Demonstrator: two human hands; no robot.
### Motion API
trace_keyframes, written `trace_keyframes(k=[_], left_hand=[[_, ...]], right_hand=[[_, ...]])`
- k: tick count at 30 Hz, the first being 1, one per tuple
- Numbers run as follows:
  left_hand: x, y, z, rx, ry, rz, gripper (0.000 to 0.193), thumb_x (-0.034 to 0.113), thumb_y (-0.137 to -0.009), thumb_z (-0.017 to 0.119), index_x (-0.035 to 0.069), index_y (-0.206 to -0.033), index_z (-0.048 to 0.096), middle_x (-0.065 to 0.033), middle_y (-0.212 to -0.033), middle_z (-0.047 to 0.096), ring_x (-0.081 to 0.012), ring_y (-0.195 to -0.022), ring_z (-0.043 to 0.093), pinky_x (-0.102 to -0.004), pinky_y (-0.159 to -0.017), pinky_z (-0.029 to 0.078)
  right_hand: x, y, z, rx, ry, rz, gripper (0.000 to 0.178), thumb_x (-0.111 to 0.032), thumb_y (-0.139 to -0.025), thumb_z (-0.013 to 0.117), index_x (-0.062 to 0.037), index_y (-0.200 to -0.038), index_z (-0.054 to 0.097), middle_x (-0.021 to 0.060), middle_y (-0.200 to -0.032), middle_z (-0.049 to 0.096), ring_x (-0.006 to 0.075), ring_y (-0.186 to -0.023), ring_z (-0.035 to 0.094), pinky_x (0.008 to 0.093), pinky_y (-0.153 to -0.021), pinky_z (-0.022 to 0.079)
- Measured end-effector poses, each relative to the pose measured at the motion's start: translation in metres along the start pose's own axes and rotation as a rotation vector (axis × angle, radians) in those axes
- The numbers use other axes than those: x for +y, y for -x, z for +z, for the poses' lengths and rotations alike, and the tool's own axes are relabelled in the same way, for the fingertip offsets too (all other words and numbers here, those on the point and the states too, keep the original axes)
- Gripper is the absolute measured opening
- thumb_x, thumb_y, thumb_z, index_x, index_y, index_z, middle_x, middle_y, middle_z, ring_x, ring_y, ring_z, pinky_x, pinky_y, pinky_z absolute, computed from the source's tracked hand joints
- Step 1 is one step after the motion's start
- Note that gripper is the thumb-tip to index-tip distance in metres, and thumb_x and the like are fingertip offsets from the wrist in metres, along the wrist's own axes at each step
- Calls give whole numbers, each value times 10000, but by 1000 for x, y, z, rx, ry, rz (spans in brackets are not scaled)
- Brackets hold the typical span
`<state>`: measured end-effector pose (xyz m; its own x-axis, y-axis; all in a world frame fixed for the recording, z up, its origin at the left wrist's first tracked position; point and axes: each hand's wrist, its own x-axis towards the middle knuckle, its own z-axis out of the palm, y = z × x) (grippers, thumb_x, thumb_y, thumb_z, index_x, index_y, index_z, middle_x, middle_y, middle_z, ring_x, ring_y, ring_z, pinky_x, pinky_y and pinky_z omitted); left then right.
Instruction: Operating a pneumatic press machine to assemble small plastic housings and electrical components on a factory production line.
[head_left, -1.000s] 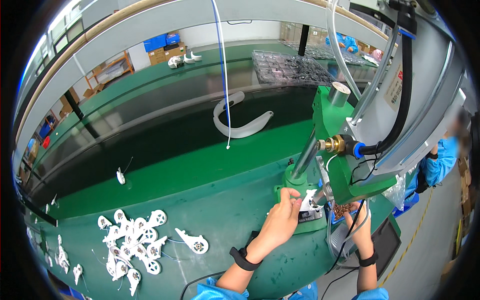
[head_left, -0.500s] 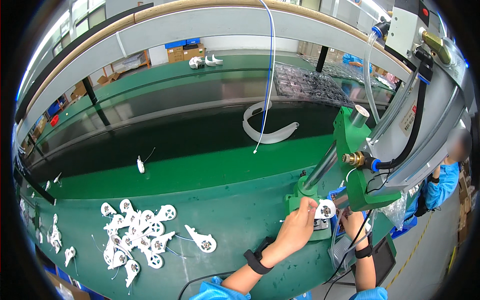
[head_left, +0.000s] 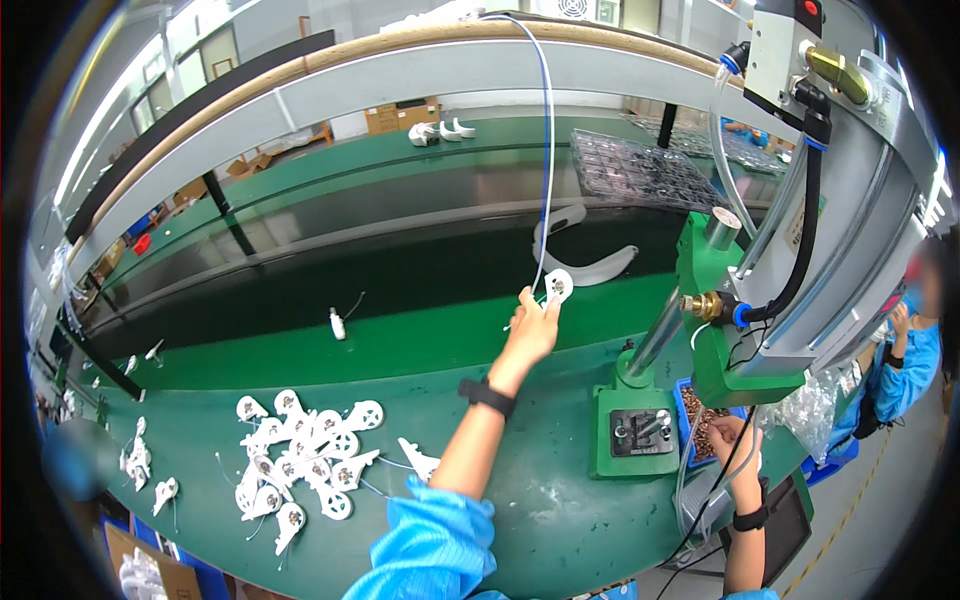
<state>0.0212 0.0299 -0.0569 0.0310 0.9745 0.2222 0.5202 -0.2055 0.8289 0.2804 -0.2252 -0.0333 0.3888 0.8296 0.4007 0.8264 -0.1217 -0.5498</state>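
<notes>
Step in hand, as judged: handling two things at once, one per hand. In left hand [head_left: 533, 333]: white lobed part [head_left: 558, 285], pinched in nearly closed fingers, round end up, past the far edge of the green workbench [head_left: 560, 520] as viewed; height above any surface not tellable. Beyond it, in the line of view: grey curved band [head_left: 600, 268]. Just beside the fingertips: lower end of hanging blue-and-white cable [head_left: 548, 130]; contact uncertain.

At right hand [head_left: 728, 438]: fingers curled narrow over copper-coloured bits [head_left: 697, 405] in blue tray [head_left: 684, 384], near workbench's right edge, just beside black fixture block [head_left: 640, 432]. Holding a bit or not: cannot tell.

Toward workbench's left end: heap of white parts [head_left: 325, 430], thin wires trailing; to its right, a lone white part [head_left: 415, 455], partly behind blue sleeve [head_left: 430, 530].

Called for, by judgement: light, steady pinch at left, clear of the cable; fine fingertip picking at right.

Writing: pale label [head_left: 797, 232] on grey press cylinder [head_left: 850, 270], print too small to read. No legible marks on white parts.
</notes>
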Motion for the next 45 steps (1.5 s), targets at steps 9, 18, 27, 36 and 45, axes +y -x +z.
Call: trace_keyframes(k=[9, 18, 27, 36, 45], left_hand=[[-73, -56, -133, 229, -845, -491, 504, 251, -746, 599, 68, -1190, 445, -144, -1228, 385, -335, -1117, 388, -439, -897, 381], [-191, -47, -226, -157, -964, -344, 330, 52, -676, 647, 69, -1003, 609, -142, -1082, 552, -310, -1060, 498, -385, -882, 452], [-188, -35, -208, -69, -1289, 191, 290, 135, -634, 702, 81, -907, 621, -107, -1022, 504, -255, -1013, 467, -360, -791, 432], [-128, -30, -176, -30, -901, 172, 194, 202, -791, 574, 81, -943, 580, -159, -751, 599, -317, -770, 608, -438, -643, 470], [87, 94, -56, -503, -345, 664, 210, 83, -856, 459, 76, -1065, 467, -216, -657, 586, -395, -616, 586, -488, -559, 459]], right_hand=[[1, 24, -37, -56, -73, 144, 111, -51, -635, 682, 19, -708, 634, 83, -575, 595, 120, -530, 558, 251, -518, 424], [3, 39, -45, -29, -149, 109, 92, -31, -638, 661, 3, -722, 644, 67, -556, 552, 93, -508, 502, 243, -496, 386], [1, 55, -51, -9, -218, 86, 117, -26, -650, 664, 1, -763, 652, 84, -624, 596, 120, -537, 528, 257, -519, 411], [10, 69, -66, -14, -228, 108, 119, -45, -679, 671, -10, -792, 664, 87, -659, 619, 137, -569, 560, 262, -534, 426], [-1, 65, -55, -57, -252, 101, 107, -51, -699, 666, -18, -801, 665, 84, -670, 621, 139, -553, 546, 267, -527, 426]])
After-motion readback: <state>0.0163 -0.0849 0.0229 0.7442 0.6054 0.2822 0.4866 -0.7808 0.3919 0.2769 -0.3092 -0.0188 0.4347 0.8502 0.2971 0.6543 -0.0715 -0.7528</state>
